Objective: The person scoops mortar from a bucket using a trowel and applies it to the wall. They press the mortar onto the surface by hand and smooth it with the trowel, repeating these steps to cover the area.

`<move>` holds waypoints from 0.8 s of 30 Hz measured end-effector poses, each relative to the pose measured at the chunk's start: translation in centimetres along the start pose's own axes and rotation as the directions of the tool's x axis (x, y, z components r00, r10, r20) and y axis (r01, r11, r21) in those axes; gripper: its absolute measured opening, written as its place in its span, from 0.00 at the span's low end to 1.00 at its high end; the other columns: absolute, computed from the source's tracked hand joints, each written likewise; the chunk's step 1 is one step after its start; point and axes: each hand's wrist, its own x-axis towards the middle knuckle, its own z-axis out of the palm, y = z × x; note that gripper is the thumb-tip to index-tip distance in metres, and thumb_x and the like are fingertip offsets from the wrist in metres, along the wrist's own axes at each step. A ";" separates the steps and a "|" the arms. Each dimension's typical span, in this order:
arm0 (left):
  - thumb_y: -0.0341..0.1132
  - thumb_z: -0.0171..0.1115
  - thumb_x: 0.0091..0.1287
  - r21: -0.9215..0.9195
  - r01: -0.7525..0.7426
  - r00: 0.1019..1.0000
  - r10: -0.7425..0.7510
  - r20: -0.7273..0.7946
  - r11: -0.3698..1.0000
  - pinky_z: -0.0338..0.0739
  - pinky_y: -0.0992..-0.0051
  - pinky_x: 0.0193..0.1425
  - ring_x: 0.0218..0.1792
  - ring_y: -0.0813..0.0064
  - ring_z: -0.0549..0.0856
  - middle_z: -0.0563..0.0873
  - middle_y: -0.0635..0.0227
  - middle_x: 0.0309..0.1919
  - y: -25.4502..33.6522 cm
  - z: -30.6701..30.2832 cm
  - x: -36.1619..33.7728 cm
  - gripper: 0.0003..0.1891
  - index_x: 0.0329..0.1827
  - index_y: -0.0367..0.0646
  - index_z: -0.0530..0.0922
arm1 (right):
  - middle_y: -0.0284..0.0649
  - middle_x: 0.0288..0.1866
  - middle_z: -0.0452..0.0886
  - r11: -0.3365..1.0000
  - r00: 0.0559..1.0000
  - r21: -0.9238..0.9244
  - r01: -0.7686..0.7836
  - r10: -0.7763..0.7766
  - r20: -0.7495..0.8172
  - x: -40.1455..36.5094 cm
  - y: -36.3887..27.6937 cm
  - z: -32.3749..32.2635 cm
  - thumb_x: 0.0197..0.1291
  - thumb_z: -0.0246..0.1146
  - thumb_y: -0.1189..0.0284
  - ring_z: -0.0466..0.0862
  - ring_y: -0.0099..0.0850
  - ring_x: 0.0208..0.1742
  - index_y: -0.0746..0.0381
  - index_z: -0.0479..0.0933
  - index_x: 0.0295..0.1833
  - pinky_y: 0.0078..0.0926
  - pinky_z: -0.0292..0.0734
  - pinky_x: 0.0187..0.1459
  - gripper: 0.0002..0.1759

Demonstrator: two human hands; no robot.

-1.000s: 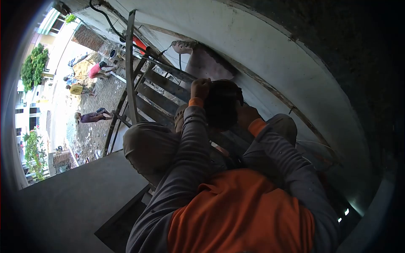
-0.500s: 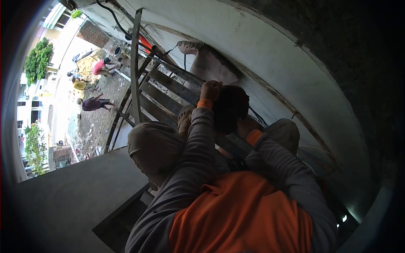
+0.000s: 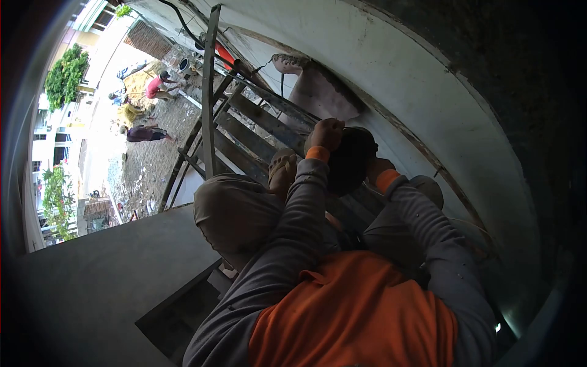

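Note:
A dark rounded object (image 3: 350, 160), too dim to make out in detail, is between my two hands above my lap. My left hand (image 3: 326, 134) is closed at its upper left edge, with the fingers pressed together. At the right edge of the same object is my right hand (image 3: 379, 169), its fingers curled and partly hidden behind it. Both wrists show orange cuffs. My bent knees are on either side, and a sandalled foot (image 3: 282, 173) rests left of the object.
Slatted metal scaffolding (image 3: 244, 142) with an upright bar (image 3: 209, 92) lies ahead. A pale wall (image 3: 422, 79) curves along the right, and a grey ledge (image 3: 110, 275) is at lower left. Several people, one in a red shirt (image 3: 154, 87), are on the ground far below.
The dark object has turned and shows a rounder outline. My right hand has risen along its edge. The whole view has shifted slightly, and the people below have changed posture.

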 end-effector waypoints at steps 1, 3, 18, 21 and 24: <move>0.41 0.60 0.59 -0.019 -0.007 1.000 0.007 0.001 1.000 0.75 0.61 0.42 0.36 0.48 0.82 0.83 0.49 0.30 -0.2 0.0 -0.2 0.14 0.32 0.38 0.81 | 0.47 0.44 0.82 0.995 0.992 -0.009 0.102 -0.101 0.072 0.1 0.5 0.1 0.53 0.58 0.67 0.83 0.43 0.45 0.61 0.80 0.43 0.40 0.80 0.43 0.14; 0.40 0.61 0.58 -0.074 -0.017 1.000 0.017 0.001 0.997 0.75 0.64 0.40 0.33 0.53 0.83 0.83 0.49 0.27 0.0 -1.1 -0.3 0.13 0.32 0.35 0.81 | 0.48 0.45 0.82 0.955 0.932 -0.004 0.298 -0.290 0.216 -0.1 1.6 -0.7 0.51 0.58 0.69 0.82 0.43 0.47 0.63 0.80 0.44 0.39 0.79 0.44 0.15; 0.39 0.62 0.59 -0.083 0.103 0.985 -0.113 -0.128 0.991 0.74 0.67 0.36 0.28 0.65 0.83 0.83 0.55 0.23 -0.4 -3.0 0.1 0.13 0.32 0.34 0.83 | 0.51 0.41 0.79 0.714 0.722 0.180 0.676 -0.594 -0.354 0.4 0.1 9.9 0.45 0.61 0.69 0.80 0.48 0.43 0.63 0.74 0.47 0.42 0.76 0.46 0.20; 0.39 0.62 0.60 -0.151 0.182 0.964 -0.207 -0.169 0.972 0.74 0.70 0.35 0.26 0.71 0.81 0.84 0.59 0.22 -0.6 -3.4 0.0 0.13 0.33 0.35 0.83 | 0.50 0.39 0.80 0.685 0.727 0.256 0.682 -0.599 -0.336 0.8 1.4 11.3 0.44 0.62 0.69 0.81 0.48 0.40 0.62 0.74 0.47 0.43 0.75 0.42 0.21; 0.40 0.62 0.61 -0.236 0.234 0.926 -0.290 -0.241 0.943 0.74 0.73 0.34 0.25 0.77 0.80 0.84 0.63 0.21 -0.7 -4.0 -0.3 0.14 0.34 0.35 0.84 | 0.49 0.35 0.80 0.704 0.721 0.230 0.672 -0.549 -0.423 0.6 2.5 11.3 0.45 0.63 0.67 0.81 0.46 0.37 0.61 0.74 0.45 0.42 0.75 0.39 0.19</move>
